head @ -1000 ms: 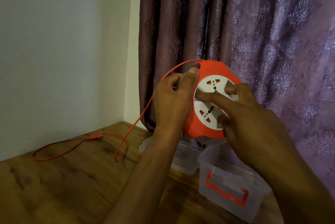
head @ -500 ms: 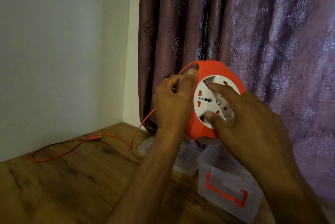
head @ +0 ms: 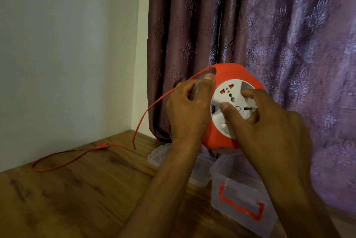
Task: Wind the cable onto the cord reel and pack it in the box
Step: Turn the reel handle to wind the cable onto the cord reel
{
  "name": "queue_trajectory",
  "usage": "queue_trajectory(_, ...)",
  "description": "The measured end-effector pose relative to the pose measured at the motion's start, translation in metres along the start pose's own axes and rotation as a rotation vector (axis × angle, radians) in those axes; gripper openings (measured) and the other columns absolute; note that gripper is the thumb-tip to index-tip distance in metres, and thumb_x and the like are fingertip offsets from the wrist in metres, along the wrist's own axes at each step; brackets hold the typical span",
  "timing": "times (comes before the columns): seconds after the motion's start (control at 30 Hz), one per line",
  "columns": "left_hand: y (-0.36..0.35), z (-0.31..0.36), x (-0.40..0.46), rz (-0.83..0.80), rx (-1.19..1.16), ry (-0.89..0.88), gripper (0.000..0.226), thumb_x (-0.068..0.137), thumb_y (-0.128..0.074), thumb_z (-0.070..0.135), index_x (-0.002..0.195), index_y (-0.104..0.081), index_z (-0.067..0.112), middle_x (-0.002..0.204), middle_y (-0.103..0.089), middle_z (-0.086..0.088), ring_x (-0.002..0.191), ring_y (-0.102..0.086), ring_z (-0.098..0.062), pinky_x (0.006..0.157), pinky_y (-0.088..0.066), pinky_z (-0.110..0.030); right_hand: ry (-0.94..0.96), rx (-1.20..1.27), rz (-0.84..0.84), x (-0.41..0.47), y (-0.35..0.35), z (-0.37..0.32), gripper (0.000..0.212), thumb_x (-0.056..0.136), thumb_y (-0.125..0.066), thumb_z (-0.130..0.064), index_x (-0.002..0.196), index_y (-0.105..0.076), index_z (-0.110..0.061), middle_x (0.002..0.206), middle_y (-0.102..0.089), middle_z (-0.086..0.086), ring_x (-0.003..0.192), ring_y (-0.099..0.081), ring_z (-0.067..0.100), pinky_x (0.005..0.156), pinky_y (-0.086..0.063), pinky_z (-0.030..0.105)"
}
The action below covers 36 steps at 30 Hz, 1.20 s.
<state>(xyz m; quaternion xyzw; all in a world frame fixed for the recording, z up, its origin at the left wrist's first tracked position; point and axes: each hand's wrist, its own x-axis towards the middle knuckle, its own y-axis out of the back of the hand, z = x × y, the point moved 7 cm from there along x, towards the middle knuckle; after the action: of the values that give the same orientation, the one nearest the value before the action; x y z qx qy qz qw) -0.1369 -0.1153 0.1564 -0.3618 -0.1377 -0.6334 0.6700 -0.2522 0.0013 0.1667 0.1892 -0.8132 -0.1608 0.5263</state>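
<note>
Below, a clear box [head: 238, 195] sits half-hidden while the left hand [head: 187, 110] grips the cord reel [head: 229, 75], right hand [head: 256, 120] pinching its hub.

No readable text, brand, number or label shows anywhere; the white socket face [head: 229, 100] of the cord reel [head: 227, 75] bears only unlettered slots and a small circular mark.
</note>
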Motion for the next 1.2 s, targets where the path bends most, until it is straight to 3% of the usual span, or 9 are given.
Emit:
queue_trajectory(0.1, 0.000, -0.002, 0.001, -0.009, -0.003, 0.027, 0.047, 0.083, -0.060, 0.056, 0.074, -0.070, 0.010, 0.086, -0.072, -0.016, 0.083, -0.070, -0.036, 0.076, -0.058, -0.059, 0.071, -0.017, 0.014, 0.004, 0.014, -0.002, 0.044, 0.084, -0.045, -0.060, 0.123, -0.050, -0.041, 0.090, -0.069, 0.007, 0.085, -0.062, 0.035, 0.073, -0.052, 0.046)
queue_trajectory(0.2, 0.001, 0.000, 0.002, -0.008, 0.016, 0.016, 0.047, 0.085, -0.060, 0.054, 0.074, -0.070, 0.009, 0.085, -0.072, -0.015, 0.082, -0.070, -0.035, 0.079, -0.058, -0.057, 0.231, -0.023, 0.011, 0.007, 0.024, -0.011, 0.031, 0.087, -0.054, -0.034, 0.117, -0.054, -0.040, 0.098, -0.062, -0.001, 0.082, -0.059, 0.027, 0.069, -0.049, 0.039)
queue_trajectory(0.37, 0.002, -0.006, 0.004, -0.037, -0.011, 0.066, 0.042, 0.085, -0.061, 0.053, 0.081, -0.074, 0.013, 0.086, -0.076, -0.008, 0.085, -0.073, -0.031, 0.082, -0.060, -0.056, 0.303, -0.077, -0.278, 0.001, -0.002, -0.019, 0.060, 0.084, -0.055, -0.008, 0.118, -0.034, -0.053, 0.137, -0.035, -0.007, 0.103, -0.057, 0.034, 0.075, -0.052, 0.048)
queue_trajectory(0.53, 0.003, -0.008, 0.005, -0.050, 0.018, 0.094, 0.028, 0.094, -0.063, 0.044, 0.086, -0.076, 0.020, 0.086, -0.079, 0.002, 0.081, -0.076, -0.018, 0.079, -0.064, -0.050, 0.347, -0.178, -0.416, 0.000, -0.016, -0.013, 0.075, 0.082, -0.052, -0.007, 0.117, -0.020, -0.065, 0.148, -0.012, -0.015, 0.118, -0.050, 0.039, 0.084, -0.051, 0.048)
queue_trajectory(0.7, 0.003, -0.008, 0.006, -0.046, 0.024, 0.106, 0.029, 0.093, -0.063, 0.046, 0.083, -0.076, 0.022, 0.084, -0.079, 0.003, 0.079, -0.076, -0.017, 0.077, -0.065, -0.049, 0.335, -0.160, -0.383, 0.002, -0.017, -0.009, 0.076, 0.081, -0.050, -0.007, 0.119, -0.023, -0.066, 0.147, -0.017, -0.011, 0.111, -0.054, 0.039, 0.078, -0.052, 0.042)
queue_trajectory(0.87, 0.005, -0.007, 0.006, -0.044, 0.018, 0.100, 0.027, 0.094, -0.062, 0.044, 0.077, -0.074, 0.028, 0.080, -0.078, 0.011, 0.074, -0.076, -0.010, 0.071, -0.066, -0.037, 0.359, -0.164, -0.368, 0.002, -0.019, -0.010, 0.071, 0.079, -0.046, -0.014, 0.119, -0.023, -0.068, 0.146, -0.018, -0.010, 0.109, -0.055, 0.038, 0.074, -0.050, 0.041)
queue_trajectory(1.0, 0.006, -0.005, 0.006, -0.035, -0.004, 0.096, 0.029, 0.095, -0.062, 0.042, 0.085, -0.078, 0.019, 0.081, -0.079, 0.003, 0.076, -0.077, -0.016, 0.074, -0.066, -0.044, 0.355, -0.148, -0.364, 0.002, -0.020, -0.011, 0.066, 0.075, -0.041, -0.023, 0.121, -0.023, -0.068, 0.146, -0.018, -0.010, 0.109, -0.056, 0.038, 0.075, -0.053, 0.044)
queue_trajectory(1.1, 0.006, -0.005, 0.006, -0.023, -0.015, 0.103, 0.029, 0.095, -0.063, 0.042, 0.086, -0.078, 0.019, 0.083, -0.080, 0.002, 0.077, -0.077, -0.017, 0.075, -0.065, -0.046, 0.343, -0.133, -0.329, 0.003, -0.020, -0.009, 0.072, 0.079, -0.049, -0.017, 0.121, -0.024, -0.069, 0.145, -0.022, -0.010, 0.104, -0.058, 0.035, 0.071, -0.053, 0.043)
queue_trajectory(1.2, 0.007, -0.005, 0.006, -0.014, -0.023, 0.105, 0.029, 0.094, -0.064, 0.043, 0.085, -0.077, 0.019, 0.084, -0.079, 0.001, 0.078, -0.077, -0.019, 0.077, -0.065, -0.048, 0.339, -0.132, -0.306, 0.003, -0.019, -0.009, 0.063, 0.081, -0.044, -0.029, 0.125, -0.022, -0.068, 0.144, -0.025, -0.008, 0.101, -0.059, 0.036, 0.073, -0.055, 0.046)
